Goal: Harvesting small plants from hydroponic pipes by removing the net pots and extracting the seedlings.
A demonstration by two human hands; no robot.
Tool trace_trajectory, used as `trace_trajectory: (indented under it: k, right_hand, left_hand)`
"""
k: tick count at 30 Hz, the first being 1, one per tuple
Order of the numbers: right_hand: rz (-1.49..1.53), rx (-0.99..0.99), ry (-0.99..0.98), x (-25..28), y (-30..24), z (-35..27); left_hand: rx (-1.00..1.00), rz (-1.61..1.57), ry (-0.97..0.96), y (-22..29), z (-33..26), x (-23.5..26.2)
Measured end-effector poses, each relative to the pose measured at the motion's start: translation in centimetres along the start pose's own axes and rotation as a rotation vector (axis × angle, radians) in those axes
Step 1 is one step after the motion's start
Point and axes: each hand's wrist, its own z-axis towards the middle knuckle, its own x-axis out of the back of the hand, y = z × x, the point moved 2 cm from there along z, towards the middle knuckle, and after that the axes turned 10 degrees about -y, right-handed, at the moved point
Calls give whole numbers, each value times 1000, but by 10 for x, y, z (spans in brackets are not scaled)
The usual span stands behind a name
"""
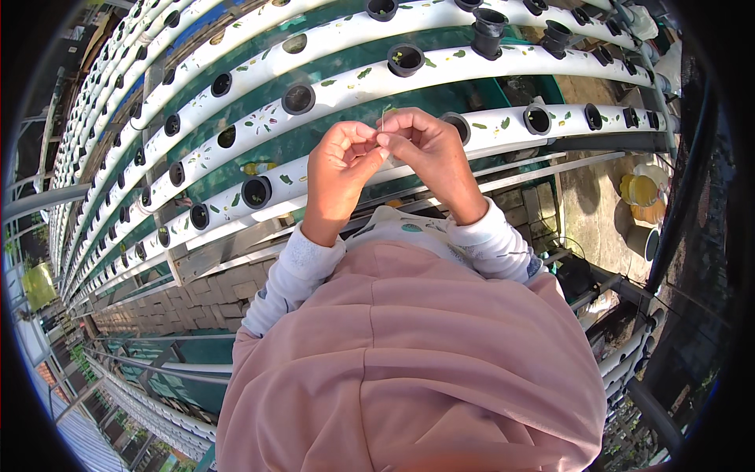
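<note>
Between both hands, above white pipes [503, 122]: left hand [340, 169] and right hand [429, 153] pinch a thin seedling [384, 118]. Looks light, fragile; best held low on stem.

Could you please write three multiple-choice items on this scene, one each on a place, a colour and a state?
1. Where are the two hands?
A. Raised together above the white pipes
B. Inside a yellow bucket
C. Flat on the brick floor

2. What colour are the pots set in the pipe holes?
A. Red
B. Black
C. Yellow

3. How do the left hand and right hand stand?
A. Spread wide apart
B. Fingertips pinched together on a thin green sprout
C. Gripping a pipe

Answers: 1 A, the hands hover over the pipe rows; 2 B, the pot rims are black; 3 B, the fingertips meet at the small sprout.
</note>
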Motion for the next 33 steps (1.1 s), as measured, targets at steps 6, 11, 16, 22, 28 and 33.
trace_trajectory:
  k: [6, 11, 16, 22, 28, 33]
  right_hand:
    - [0, 67, 11, -6, 1, -3]
    - [-55, -5, -2, -8, -10, -5]
    - [-453, 166, 72, 24, -48, -4]
    - [-1196, 274, 431, 109, -84, 39]
    - [-1427, 157, 283, 160, -75, 79]
    - [-1497, 208, 261, 172, -80, 90]
  left_hand:
    - [-56, 30, 42, -6, 1, 3]
    - [-76, 67, 72, -3, 1, 5]
    - [-89, 55, 120, 2, -3, 10]
    - [-84, 106, 175, 22, -18, 20]
    - [-67, 124, 205, 28, -28, 27]
    - [-36, 130, 246, 25, -36, 36]
